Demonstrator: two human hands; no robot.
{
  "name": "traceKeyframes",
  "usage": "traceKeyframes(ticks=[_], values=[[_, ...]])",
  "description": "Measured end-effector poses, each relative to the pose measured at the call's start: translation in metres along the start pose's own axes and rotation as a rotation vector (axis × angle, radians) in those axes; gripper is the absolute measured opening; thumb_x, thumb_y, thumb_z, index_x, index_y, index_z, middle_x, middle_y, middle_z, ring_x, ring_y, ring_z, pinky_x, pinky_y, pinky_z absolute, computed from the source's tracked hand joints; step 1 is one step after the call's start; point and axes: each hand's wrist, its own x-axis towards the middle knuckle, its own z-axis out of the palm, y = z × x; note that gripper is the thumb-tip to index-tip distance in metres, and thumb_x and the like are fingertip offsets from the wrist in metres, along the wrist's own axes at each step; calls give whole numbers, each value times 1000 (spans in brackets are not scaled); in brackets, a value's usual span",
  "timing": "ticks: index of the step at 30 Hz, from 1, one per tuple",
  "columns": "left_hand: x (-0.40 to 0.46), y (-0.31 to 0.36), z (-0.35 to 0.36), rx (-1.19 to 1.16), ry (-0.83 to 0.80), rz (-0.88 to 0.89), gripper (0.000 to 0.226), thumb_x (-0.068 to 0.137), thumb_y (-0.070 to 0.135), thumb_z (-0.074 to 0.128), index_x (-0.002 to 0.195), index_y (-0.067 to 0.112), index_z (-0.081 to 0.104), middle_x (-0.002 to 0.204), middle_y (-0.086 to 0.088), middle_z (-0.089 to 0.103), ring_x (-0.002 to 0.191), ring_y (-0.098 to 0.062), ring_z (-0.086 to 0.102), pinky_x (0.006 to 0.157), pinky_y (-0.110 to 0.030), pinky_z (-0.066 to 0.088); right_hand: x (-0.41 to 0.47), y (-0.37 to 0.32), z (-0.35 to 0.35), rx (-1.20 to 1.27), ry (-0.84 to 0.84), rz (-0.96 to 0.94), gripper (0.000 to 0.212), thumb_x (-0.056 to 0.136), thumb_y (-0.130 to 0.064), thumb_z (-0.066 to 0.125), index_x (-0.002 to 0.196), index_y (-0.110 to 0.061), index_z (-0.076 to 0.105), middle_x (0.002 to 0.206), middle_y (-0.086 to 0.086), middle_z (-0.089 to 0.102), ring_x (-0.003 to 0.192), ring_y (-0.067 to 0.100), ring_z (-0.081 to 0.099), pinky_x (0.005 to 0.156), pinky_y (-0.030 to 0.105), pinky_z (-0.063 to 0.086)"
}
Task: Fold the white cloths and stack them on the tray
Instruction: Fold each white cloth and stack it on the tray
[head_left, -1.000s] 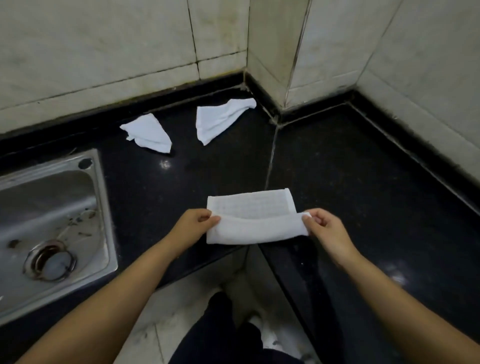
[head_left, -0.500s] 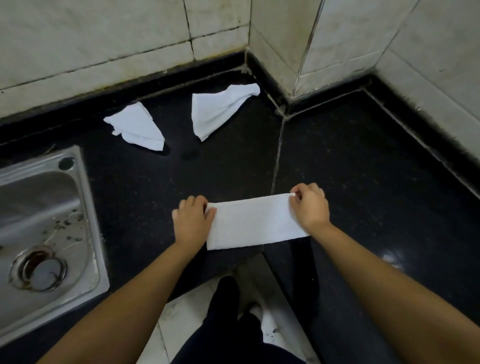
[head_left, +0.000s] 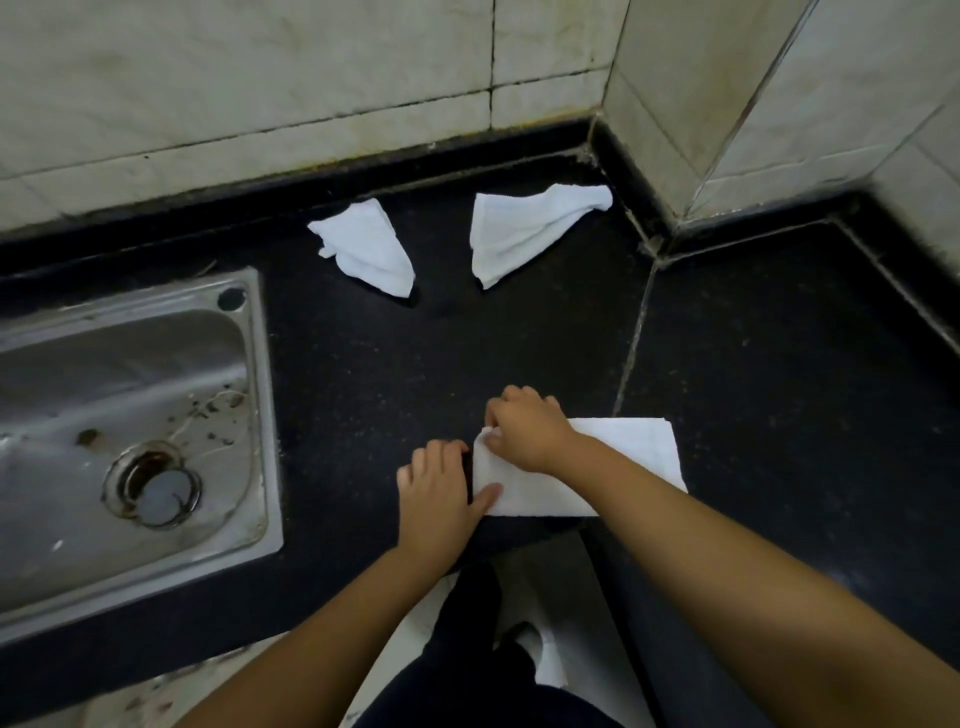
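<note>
Since the earlier frame the right hand (head_left: 527, 434) has crossed leftward, carrying the right end of the folded white cloth (head_left: 618, 467) over to its left end, so the long strip is now a shorter, thicker rectangle; the left hand (head_left: 441, 491) has stayed at the cloth's left edge.

The black speckled stone countertop (head_left: 779, 389) fills most of the scene and turns an L-shaped corner, with a pale grout seam running from the far corner toward the near edge. Pale, stained marble wall tiles (head_left: 260, 83) rise behind it, above a black upstand. At the left, set into the counter, lies the stainless-steel sink (head_left: 254, 415); its basin holds scattered dark debris and a round drain (head_left: 153, 483) with a rusty ring.

The folded cloth lies flat near the counter's near edge, just right of centre. The right hand rests on its far-left corner, fingers curled and pinching the doubled edge. The left hand lies with its thumb pressed on the cloth's near-left corner, fingers bent down on the counter beside it.

Far back, two crumpled white cloths lie apart: the left one (head_left: 366, 249), and the right one (head_left: 524, 231) near the wall corner.

No tray is in view.
</note>
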Motion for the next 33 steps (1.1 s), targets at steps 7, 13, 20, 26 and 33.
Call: traceKeyframes(ticks=[7, 13, 20, 26, 33], values=[[50, 14, -47, -436, -155, 56, 18, 92, 26, 54, 90, 9, 62, 89, -4, 60, 82, -19, 55, 73, -32, 43, -26, 33, -58, 552, 170, 52, 25, 90, -19, 59, 115, -15, 57, 96, -3, 54, 89, 13, 54, 75, 22, 43], [99, 62, -142, -637, 182, 250, 10, 90, 19, 58, 88, 10, 63, 76, -1, 58, 67, -12, 51, 62, -24, 40, -61, 60, -137, 792, 632, -10, 13, 89, -17, 62, 98, -8, 65, 90, 3, 63, 80, 10, 58, 70, 19, 47], [62, 50, -144, -758, 164, 351, 3, 89, 13, 62, 89, 15, 63, 81, 13, 62, 76, 6, 56, 71, -9, 43, -98, 57, -107, 1089, 628, -148, 18, 87, -3, 64, 82, -20, 61, 79, -5, 62, 70, -4, 55, 69, 11, 46], [9, 11, -68, -601, -213, 239, 11, 87, 16, 65, 84, 27, 66, 85, 16, 67, 81, 5, 61, 74, -15, 46, -118, 69, 1, 1080, 256, -4, 11, 86, -6, 66, 86, -17, 64, 84, -4, 66, 78, 4, 60, 77, 19, 48], [20, 8, -50, -641, -292, 103, 8, 92, 22, 59, 88, 22, 65, 83, 8, 67, 75, 3, 60, 68, -10, 44, -101, 73, 11, 1053, 202, 88, 3, 89, -12, 63, 88, -15, 64, 83, -4, 63, 76, 5, 57, 71, 11, 45]])
